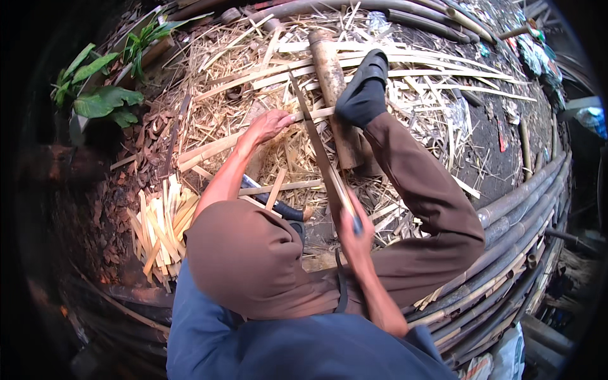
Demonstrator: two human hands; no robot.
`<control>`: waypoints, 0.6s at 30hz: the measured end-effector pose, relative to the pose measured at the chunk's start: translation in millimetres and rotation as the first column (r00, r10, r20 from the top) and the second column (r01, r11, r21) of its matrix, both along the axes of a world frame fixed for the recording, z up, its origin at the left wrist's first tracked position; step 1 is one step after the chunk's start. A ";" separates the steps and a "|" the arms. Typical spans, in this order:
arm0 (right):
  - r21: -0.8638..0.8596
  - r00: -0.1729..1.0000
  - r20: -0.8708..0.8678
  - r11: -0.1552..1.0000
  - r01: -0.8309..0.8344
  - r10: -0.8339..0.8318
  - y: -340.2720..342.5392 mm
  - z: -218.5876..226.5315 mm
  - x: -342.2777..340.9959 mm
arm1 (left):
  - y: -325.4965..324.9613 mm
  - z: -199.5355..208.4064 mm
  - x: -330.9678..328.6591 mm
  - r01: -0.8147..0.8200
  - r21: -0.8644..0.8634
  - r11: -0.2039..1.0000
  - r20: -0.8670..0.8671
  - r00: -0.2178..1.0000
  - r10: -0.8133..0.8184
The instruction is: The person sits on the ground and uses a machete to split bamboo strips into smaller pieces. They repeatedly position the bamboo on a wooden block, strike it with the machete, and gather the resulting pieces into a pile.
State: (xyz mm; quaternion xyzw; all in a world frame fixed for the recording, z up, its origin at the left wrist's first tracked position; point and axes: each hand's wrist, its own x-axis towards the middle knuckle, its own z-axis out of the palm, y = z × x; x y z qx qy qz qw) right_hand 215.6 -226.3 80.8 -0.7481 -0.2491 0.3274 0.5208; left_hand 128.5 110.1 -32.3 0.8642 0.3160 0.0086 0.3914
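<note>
My right hand [356, 227] is closed round the handle of a handsaw, its fingers slightly blurred. The long saw blade [322, 151] points away from me and lies across a pale bamboo strip [215, 149]. With my left hand [269, 125] I grip that strip just left of the blade, thumb along it. The strip's far end rests on a round bamboo log [329, 73], beside my foot in a dark shoe [364, 92]. Below my left forearm is a dark tool [278, 208], partly hidden by my knee.
Cut bamboo pieces [166, 221] form a pile at left. Long split strips [430, 63] stretch across the far ground among shavings. Bamboo poles [519, 206] are stacked along the right. Green leafy plants [104, 101] stand at the far left.
</note>
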 end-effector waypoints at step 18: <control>-0.080 0.999 0.028 0.996 0.027 -0.025 -63.5 11.0 -14.4 | -3.9 -8.3 16.4 -0.030 0.096 0.995 0.101 0.995 0.020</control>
